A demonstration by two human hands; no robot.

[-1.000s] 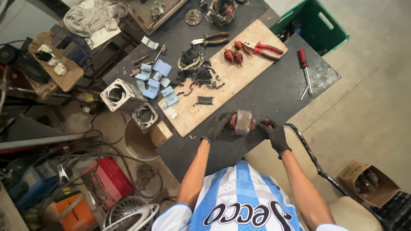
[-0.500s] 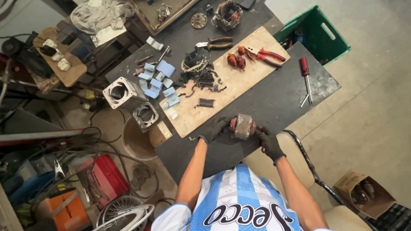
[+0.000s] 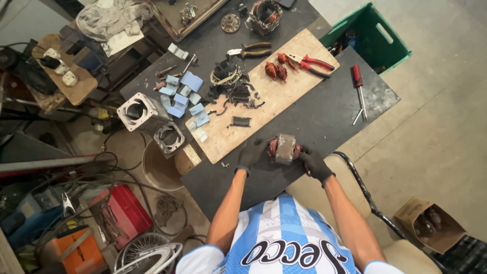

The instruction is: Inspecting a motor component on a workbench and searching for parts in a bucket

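I hold the motor stator (image 3: 284,148) between my 2 gloved hands on the dark table (image 3: 324,114), my left hand (image 3: 252,155) and right hand (image 3: 313,163) closed on opposite ends, equally near. Its axis seems to run hand to hand; the plywood board (image 3: 264,96) lies beyond.

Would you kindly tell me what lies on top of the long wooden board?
On the wooden board lie red-handled pliers, two copper windings, and black scraps; whatever sits beneath that pile is hidden.
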